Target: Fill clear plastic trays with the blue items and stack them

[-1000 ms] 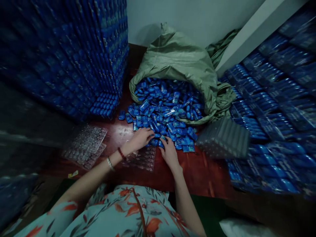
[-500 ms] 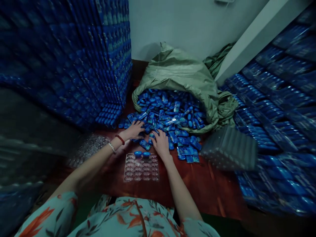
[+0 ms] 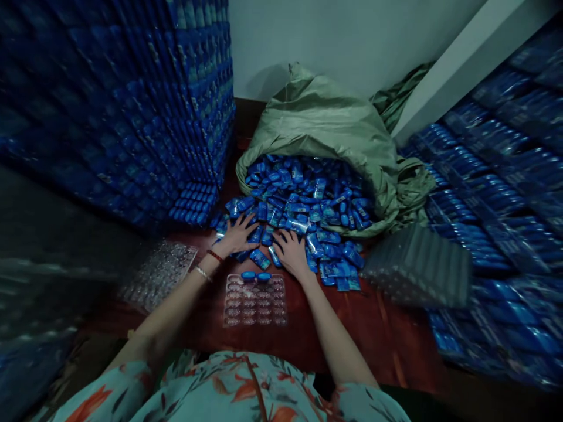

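On the near edge of the pile of blue packets (image 3: pixel 303 211), both hands lie palm down. Left hand (image 3: pixel 237 235): fingers spread, flat on the packets, nothing pinched. Right hand (image 3: pixel 291 251): fingers spread likewise, tips resting on packets. Just behind the wrists, toward the person, sits a clear blister tray (image 3: pixel 255 299) on the red-brown table (image 3: pixel 378 328); two blue pieces fill its far row, nearest the fingers. Beyond the fingertips the pile spills from a green sack (image 3: pixel 321 117). Left of the left fingers: loose clear trays (image 3: pixel 160 269). Right of the right fingers: a stack of empty trays (image 3: pixel 417 264).
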{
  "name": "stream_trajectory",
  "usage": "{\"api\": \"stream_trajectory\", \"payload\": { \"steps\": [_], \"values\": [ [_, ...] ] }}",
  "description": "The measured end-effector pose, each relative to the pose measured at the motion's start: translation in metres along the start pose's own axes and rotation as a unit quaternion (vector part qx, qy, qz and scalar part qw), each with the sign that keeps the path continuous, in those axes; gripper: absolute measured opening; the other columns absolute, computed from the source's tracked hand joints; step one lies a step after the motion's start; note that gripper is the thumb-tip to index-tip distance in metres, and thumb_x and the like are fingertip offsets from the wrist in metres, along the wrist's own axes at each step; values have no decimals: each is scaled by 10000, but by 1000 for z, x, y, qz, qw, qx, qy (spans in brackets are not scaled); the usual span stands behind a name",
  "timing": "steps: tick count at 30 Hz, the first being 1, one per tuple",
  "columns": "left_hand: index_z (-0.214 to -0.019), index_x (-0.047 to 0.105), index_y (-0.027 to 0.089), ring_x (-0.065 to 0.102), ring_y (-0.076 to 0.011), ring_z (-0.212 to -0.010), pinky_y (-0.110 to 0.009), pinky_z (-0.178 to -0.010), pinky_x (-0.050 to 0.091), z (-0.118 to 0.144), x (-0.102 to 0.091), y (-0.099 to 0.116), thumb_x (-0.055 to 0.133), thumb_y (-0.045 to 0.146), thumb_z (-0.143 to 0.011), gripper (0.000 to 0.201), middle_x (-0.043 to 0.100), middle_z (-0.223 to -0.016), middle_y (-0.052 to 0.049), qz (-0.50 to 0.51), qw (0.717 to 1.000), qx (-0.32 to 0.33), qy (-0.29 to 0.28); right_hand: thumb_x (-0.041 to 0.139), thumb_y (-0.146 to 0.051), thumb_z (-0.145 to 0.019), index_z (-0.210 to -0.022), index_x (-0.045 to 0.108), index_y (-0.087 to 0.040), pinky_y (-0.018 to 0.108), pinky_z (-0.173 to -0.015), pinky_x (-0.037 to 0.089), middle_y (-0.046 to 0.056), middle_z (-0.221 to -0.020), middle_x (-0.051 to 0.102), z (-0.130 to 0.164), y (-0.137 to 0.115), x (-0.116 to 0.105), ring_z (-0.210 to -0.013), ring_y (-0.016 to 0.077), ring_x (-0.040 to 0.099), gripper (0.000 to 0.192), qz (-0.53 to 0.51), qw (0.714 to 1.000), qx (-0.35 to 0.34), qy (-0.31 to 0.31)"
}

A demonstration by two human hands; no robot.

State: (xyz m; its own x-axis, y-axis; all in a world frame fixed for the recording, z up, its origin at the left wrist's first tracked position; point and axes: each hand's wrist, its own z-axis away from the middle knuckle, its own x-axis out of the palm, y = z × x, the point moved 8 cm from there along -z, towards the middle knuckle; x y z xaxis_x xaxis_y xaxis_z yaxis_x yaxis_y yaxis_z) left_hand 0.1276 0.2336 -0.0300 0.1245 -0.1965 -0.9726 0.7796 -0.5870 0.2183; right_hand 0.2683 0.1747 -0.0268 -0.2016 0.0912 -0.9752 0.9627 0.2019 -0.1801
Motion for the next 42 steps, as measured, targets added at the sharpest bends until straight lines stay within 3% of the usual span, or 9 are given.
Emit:
{"api": "stream_trajectory", "payload": {
  "steps": [7, 12, 18, 23, 27, 31, 34, 38, 42],
  "values": [
    [-1365, 410, 259, 251, -360, -1342, -621, -1059, 151, 42, 6, -1, 533, 395, -802, 592, 265, -1503, -77, 30, 999, -31, 31, 379, -292, -929, -1120, 632, -270, 586, -1006, 217, 53, -1325, 526, 48, -2, -10, -1295, 302, 305, 318, 1, 1000, -8, -28],
    [-1261, 516, 245, 399, -235, -1277, -513, -1082, 235, 68, -1, 8, 410, 210, -878, 399, 441, -1402, -70, 128, 985, -33, 111, 436, -311, -914, -1054, 665, -248, 468, -917, 316, 81, -1182, 612, 41, -22, -33, -1122, 292, 441, 276, -18, 999, 28, 10],
    [-1122, 578, 204, 545, -211, -1032, -398, -932, 442, 112, -18, -13, 407, 142, -872, 310, 598, -1093, -87, 170, 938, -151, 260, 580, -291, -831, -1141, 596, -239, 313, -770, 407, 68, -1101, 607, -1, -73, -4, -983, 231, 552, 315, -68, 983, -68, -154],
    [-1086, 575, 164, 535, -257, -997, -402, -881, 451, 109, -24, -28, 462, 186, -860, 254, 578, -1035, -116, 102, 955, -196, 198, 573, -181, -792, -1180, 548, -220, 303, -740, 430, 86, -1110, 601, -12, -60, 3, -948, 235, 593, 390, -65, 982, -38, -175],
    [-1084, 577, 149, 525, -284, -985, -407, -839, 453, 87, -22, -30, 524, 203, -827, 269, 574, -1040, -135, 40, 974, -188, 116, 554, -246, -799, -1115, 573, -181, 347, -767, 458, 107, -1076, 613, 0, -18, -20, -942, 246, 597, 323, -186, 979, 39, -71],
    [-1125, 550, 189, 531, -302, -979, -413, -782, 462, 75, -14, -34, 607, 158, -741, 389, 535, -1147, -134, -1, 984, -177, 33, 586, -431, -750, -1068, 563, -180, 335, -610, 508, 30, -794, 643, 47, 39, -23, -670, 195, 632, 405, -481, 848, 224, 3],
    [-1137, 525, 175, 565, -297, -951, -389, -754, 476, 74, -12, -33, 621, 185, -734, 415, 517, -1169, -140, -14, 986, -163, -6, 665, -500, -657, -1019, 550, -186, 293, -511, 498, -21, -670, 614, 89, 47, -12, -534, 159, 611, 493, -597, 745, 297, -10],
    [-1159, 495, 145, 611, -258, -845, -341, -677, 490, 76, -18, -26, 551, 214, -796, 374, 513, -1149, -143, -9, 989, -149, -1, 693, -493, -632, -981, 540, -179, 216, -420, 426, -38, -616, 602, 125, 34, -2, -466, 117, 577, 493, -615, 719, 322, -11],
    [-1152, 504, 147, 605, -227, -870, -323, -721, 494, 85, -33, -14, 471, 242, -864, 305, 517, -1142, -127, 73, 985, -127, 90, 672, -521, -643, -973, 528, -182, 213, -419, 433, -49, -585, 586, 143, 25, 9, -450, 108, 563, 495, -608, 718, 338, 6]
  ]
}}
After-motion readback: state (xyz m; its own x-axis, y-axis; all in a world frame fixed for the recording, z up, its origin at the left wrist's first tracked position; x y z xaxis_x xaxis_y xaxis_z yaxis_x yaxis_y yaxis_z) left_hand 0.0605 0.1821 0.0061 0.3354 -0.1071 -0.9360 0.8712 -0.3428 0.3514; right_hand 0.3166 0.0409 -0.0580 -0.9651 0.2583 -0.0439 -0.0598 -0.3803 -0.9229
